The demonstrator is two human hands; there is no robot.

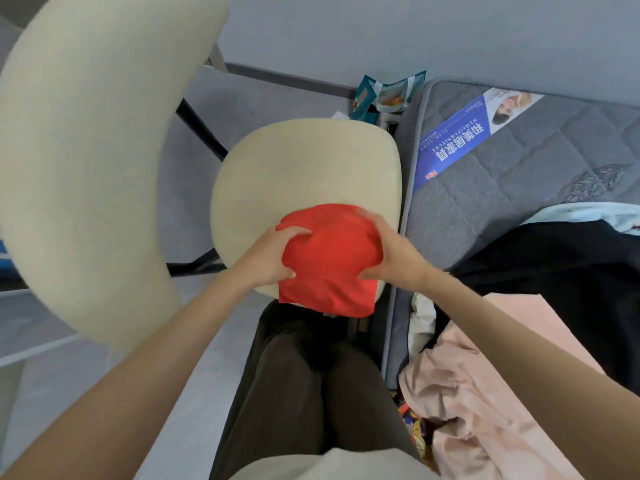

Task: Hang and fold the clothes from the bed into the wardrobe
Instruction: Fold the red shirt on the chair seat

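My left grip point(273, 252) and right grip point(391, 258) cover both sides of the red cloth point(329, 268), and the right fingertips point(363, 214) blur at its far edge. I cannot tell how many folds it has. The cloth hides the seat's point(301, 168) near rim. The chair back point(86, 150) is blurred and cut off at the top and left. The black garment point(554, 271) runs off the right edge, the pink garment point(485, 393) off the bottom. Beside the pink garment a patterned thing point(412, 420) shows too little to name. The seat hides the bag's point(381, 95) lower part.
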